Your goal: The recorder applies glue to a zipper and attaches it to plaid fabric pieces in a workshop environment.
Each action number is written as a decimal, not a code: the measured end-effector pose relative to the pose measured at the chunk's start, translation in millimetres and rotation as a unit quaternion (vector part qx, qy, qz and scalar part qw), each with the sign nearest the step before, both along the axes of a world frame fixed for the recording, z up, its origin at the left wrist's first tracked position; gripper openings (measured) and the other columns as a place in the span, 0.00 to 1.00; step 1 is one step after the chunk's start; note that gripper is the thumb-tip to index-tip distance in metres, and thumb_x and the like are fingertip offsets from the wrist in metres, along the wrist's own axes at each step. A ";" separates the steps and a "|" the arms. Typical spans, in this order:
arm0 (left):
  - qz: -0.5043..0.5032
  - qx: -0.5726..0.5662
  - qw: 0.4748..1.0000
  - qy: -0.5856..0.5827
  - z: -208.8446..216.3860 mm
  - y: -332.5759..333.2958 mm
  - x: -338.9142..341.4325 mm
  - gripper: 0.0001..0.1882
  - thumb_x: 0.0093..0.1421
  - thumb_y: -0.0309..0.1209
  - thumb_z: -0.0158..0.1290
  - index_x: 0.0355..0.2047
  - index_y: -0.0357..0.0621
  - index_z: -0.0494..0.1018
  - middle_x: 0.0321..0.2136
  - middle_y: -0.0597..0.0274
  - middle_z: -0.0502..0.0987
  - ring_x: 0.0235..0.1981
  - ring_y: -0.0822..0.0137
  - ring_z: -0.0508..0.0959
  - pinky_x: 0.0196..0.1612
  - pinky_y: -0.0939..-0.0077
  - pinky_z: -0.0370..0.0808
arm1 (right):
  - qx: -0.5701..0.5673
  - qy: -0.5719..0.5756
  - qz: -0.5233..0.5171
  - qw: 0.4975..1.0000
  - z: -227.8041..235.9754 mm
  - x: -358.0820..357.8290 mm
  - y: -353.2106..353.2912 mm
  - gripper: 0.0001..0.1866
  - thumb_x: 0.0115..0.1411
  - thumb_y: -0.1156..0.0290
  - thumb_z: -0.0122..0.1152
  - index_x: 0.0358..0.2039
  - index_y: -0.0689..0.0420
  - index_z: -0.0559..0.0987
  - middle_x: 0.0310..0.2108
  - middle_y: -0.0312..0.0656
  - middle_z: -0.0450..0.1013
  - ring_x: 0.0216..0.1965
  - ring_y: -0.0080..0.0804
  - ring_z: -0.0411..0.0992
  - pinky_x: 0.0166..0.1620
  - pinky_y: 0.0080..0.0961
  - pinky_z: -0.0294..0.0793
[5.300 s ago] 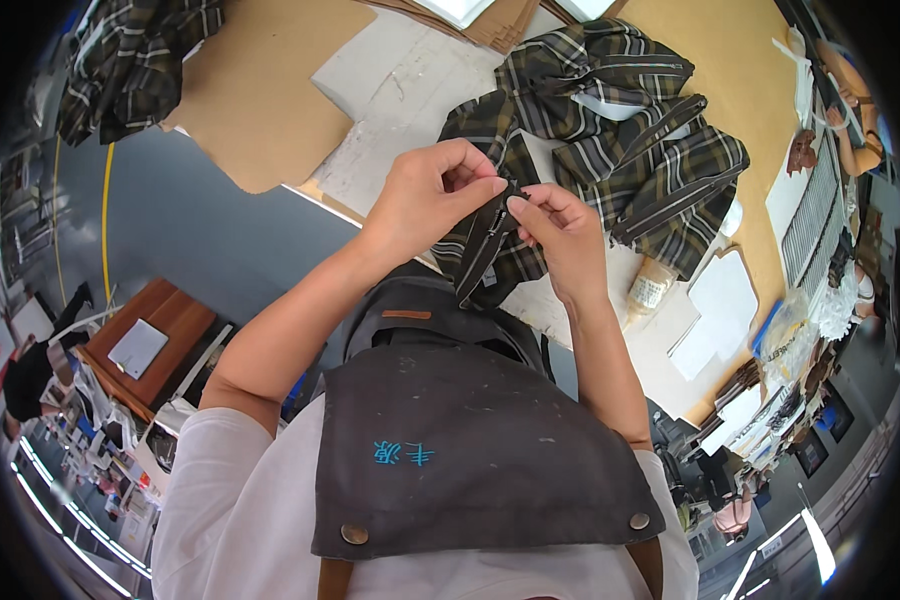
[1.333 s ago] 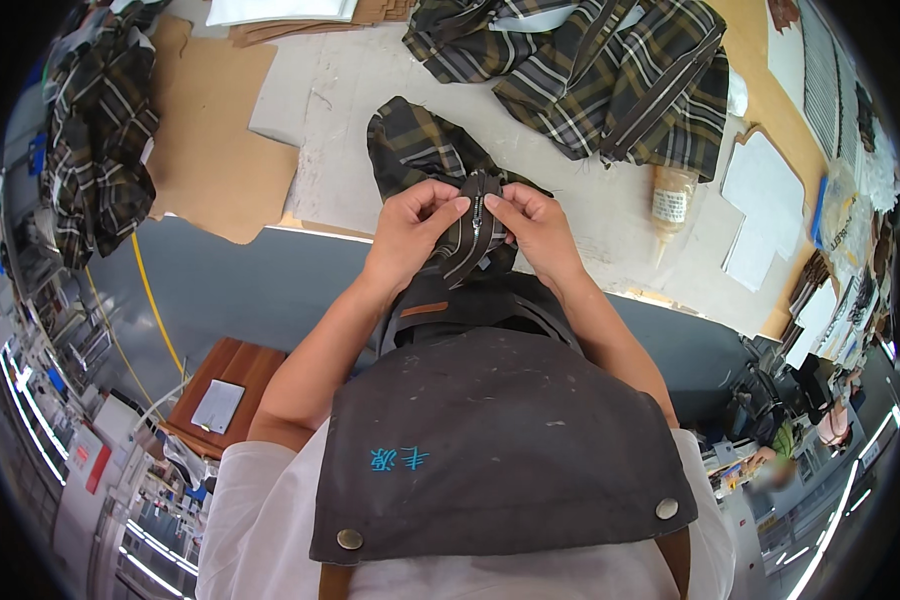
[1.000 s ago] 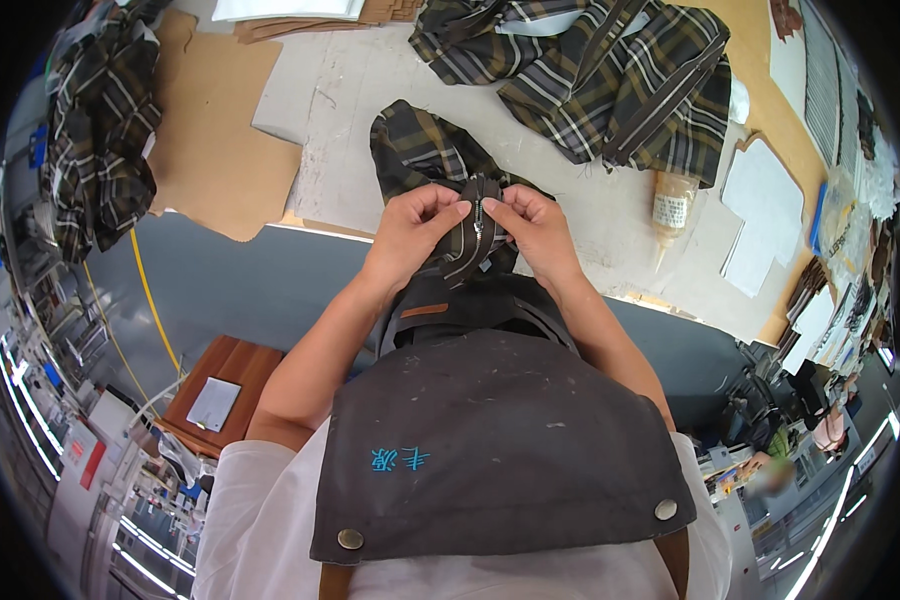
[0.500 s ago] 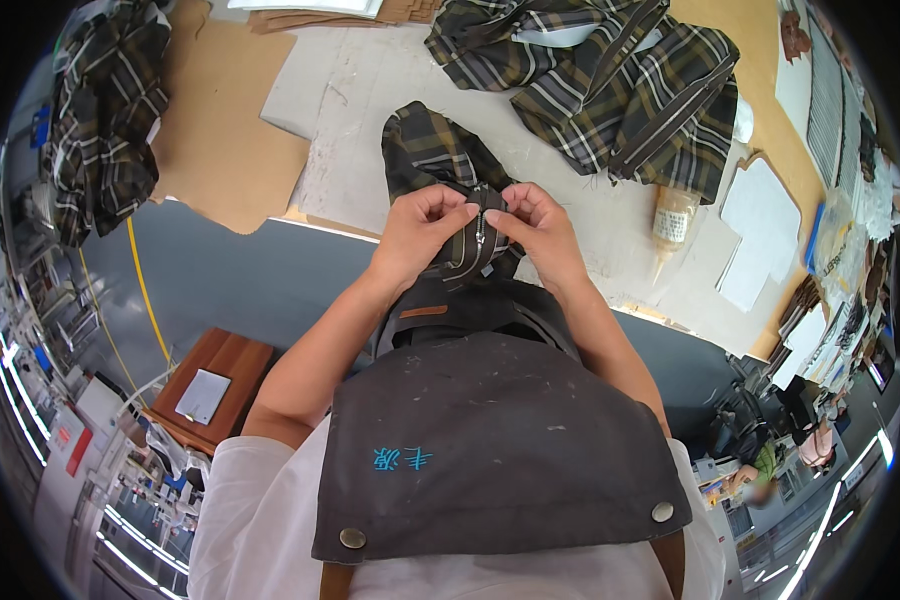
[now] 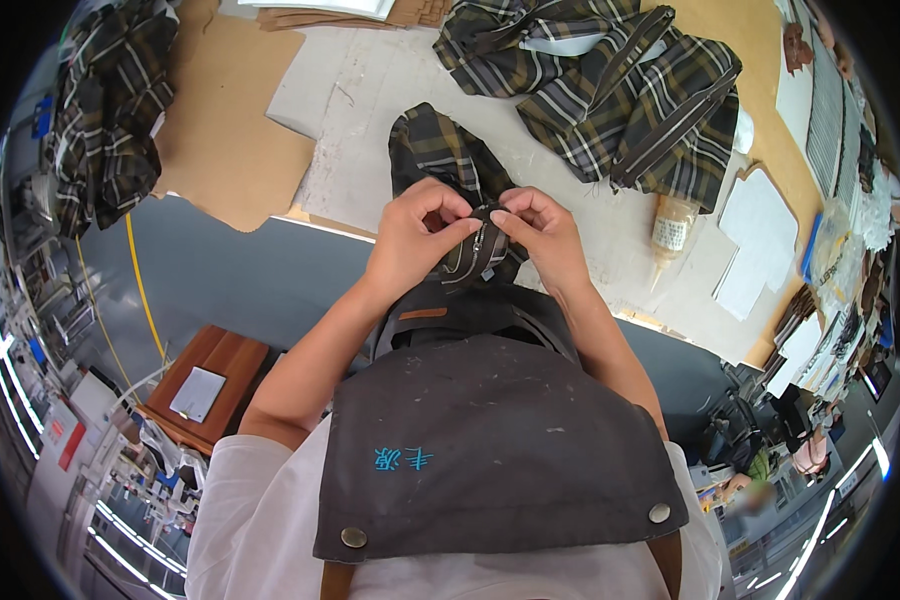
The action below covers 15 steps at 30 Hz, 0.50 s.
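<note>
Over the table's near edge I hold a small plaid fabric pouch (image 5: 440,150) with a dark zipper (image 5: 479,238) along its side. My left hand (image 5: 422,222) pinches the dark zipper end between thumb and curled fingers. Close beside it, my right hand (image 5: 540,228) pinches the same end from the other side. The metal zipper teeth run down from between my thumbs toward my apron. Part of the pouch lies beyond my hands on the table, and its lower part hangs near the apron. My fingertips hide just what they grip.
Plaid pieces with zippers (image 5: 630,100) lie at the far right, beside a glue bottle (image 5: 673,228) and white paper patterns (image 5: 758,235). Brown card (image 5: 230,120) and more plaid fabric (image 5: 110,120) are at left. A wooden stool (image 5: 208,385) stands on the floor.
My hands have shifted slightly at the zipper end, and the thumbs now sit a little lower and farther apart. Both still pinch the pouch.
</note>
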State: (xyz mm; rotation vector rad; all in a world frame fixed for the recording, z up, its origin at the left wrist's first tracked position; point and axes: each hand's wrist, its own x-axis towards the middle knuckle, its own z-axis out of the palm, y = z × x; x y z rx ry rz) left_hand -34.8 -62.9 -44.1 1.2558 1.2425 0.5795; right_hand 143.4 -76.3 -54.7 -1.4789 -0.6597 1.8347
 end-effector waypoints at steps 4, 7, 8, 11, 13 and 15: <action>0.032 0.019 0.995 -0.090 10.2 1.7 -5.4 0.07 0.51 0.20 0.53 0.31 0.37 0.70 0.33 0.65 0.69 0.31 0.79 0.69 0.30 0.87 0.66 | 0.077 0.047 0.009 0.996 10.7 0.9 2.1 0.05 0.50 0.81 0.58 0.26 0.61 0.71 0.35 0.40 0.68 0.32 0.19 0.68 0.35 0.14 0.67; 0.074 -0.122 0.975 -0.172 17.0 5.8 -10.9 0.12 0.49 0.17 0.52 0.36 0.38 0.69 0.35 0.63 0.68 0.35 0.77 0.69 0.34 0.85 0.68 | 0.079 0.075 0.023 0.994 23.2 0.0 6.1 0.06 0.49 0.83 0.58 0.25 0.61 0.70 0.37 0.41 0.68 0.35 0.21 0.68 0.39 0.16 0.68; 0.034 -0.065 0.988 -0.134 20.0 8.2 -11.1 0.13 0.49 0.17 0.52 0.37 0.38 0.69 0.35 0.63 0.67 0.34 0.77 0.69 0.34 0.85 0.69 | 0.080 0.091 0.022 0.992 25.2 -0.9 7.6 0.06 0.49 0.83 0.58 0.25 0.61 0.69 0.37 0.41 0.68 0.36 0.22 0.68 0.40 0.16 0.68; 0.015 0.006 0.995 -0.096 32.0 11.1 -6.8 0.12 0.50 0.18 0.51 0.37 0.36 0.69 0.36 0.62 0.67 0.34 0.77 0.70 0.36 0.84 0.70 | 0.120 0.110 0.013 0.987 28.5 -5.3 11.4 0.07 0.48 0.84 0.57 0.26 0.62 0.70 0.37 0.41 0.68 0.35 0.22 0.68 0.39 0.17 0.69; 0.038 0.016 0.994 -0.098 33.1 10.4 -4.4 0.11 0.51 0.18 0.50 0.37 0.35 0.68 0.36 0.62 0.66 0.35 0.77 0.69 0.37 0.83 0.71 | 0.128 0.103 0.005 0.986 29.1 -9.6 15.8 0.06 0.49 0.84 0.57 0.27 0.62 0.70 0.36 0.41 0.68 0.34 0.21 0.68 0.38 0.16 0.69; 0.127 -0.098 0.964 -0.212 28.6 7.0 -4.6 0.08 0.52 0.20 0.51 0.34 0.33 0.68 0.35 0.63 0.68 0.34 0.78 0.69 0.35 0.83 0.70 | 0.136 0.097 -0.002 0.986 29.7 -11.1 19.1 0.06 0.50 0.84 0.56 0.28 0.62 0.71 0.35 0.40 0.68 0.34 0.20 0.68 0.37 0.15 0.69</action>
